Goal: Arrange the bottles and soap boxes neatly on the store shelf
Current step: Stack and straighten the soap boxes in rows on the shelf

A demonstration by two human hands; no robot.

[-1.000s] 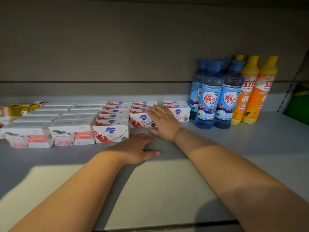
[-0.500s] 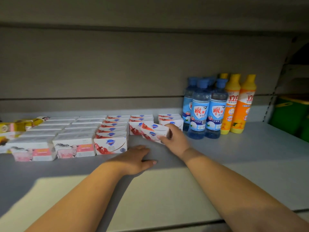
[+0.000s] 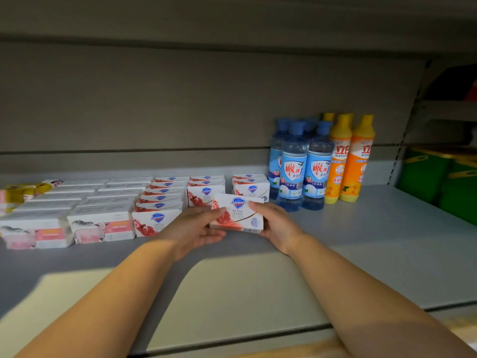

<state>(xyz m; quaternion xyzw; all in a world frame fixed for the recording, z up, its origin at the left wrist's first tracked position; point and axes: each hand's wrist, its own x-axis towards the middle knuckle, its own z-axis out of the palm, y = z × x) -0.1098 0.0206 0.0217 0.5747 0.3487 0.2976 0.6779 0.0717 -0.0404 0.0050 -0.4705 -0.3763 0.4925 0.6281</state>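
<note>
Held soap box: a white Safeguard soap box (image 3: 237,215) with red fruit print; tilted, its printed face turned up toward the camera; held between both hands over the front part of the shelf, just in front of the gap between two shorter Safeguard rows
Left hand: the left hand (image 3: 191,229) grips the box's left end; thumb laid on the printed face, fingers (image 3: 206,237) curled beneath; forearm stretched in from the lower left
Right hand: the right hand (image 3: 277,224) grips the box's right end; fingers (image 3: 258,206) wrapped over the top right corner, palm against the side
Shelf: a grey store shelf (image 3: 387,241); front part lit, back part in shadow; grey back panel (image 3: 180,99) behind
Safeguard rows: three rows running front to back; the long row (image 3: 157,223) reaches furthest forward, left of the hands; the middle row (image 3: 206,196) and the right row (image 3: 251,189) stand further back, a gap between them
Pink soap boxes: two rows of white boxes with pink labels (image 3: 102,227), just left of the long Safeguard row, fronts roughly level with it
Blue bottles: a cluster of blue detergent bottles (image 3: 294,171), upright, just right of the right row
Orange bottles: orange dish-soap bottles (image 3: 358,161) with yellow caps, upright, touching the blue ones on their right
Far left: yellow packets (image 3: 18,193) at the edge
Far right: green boxes (image 3: 438,177) on the next bay
</note>
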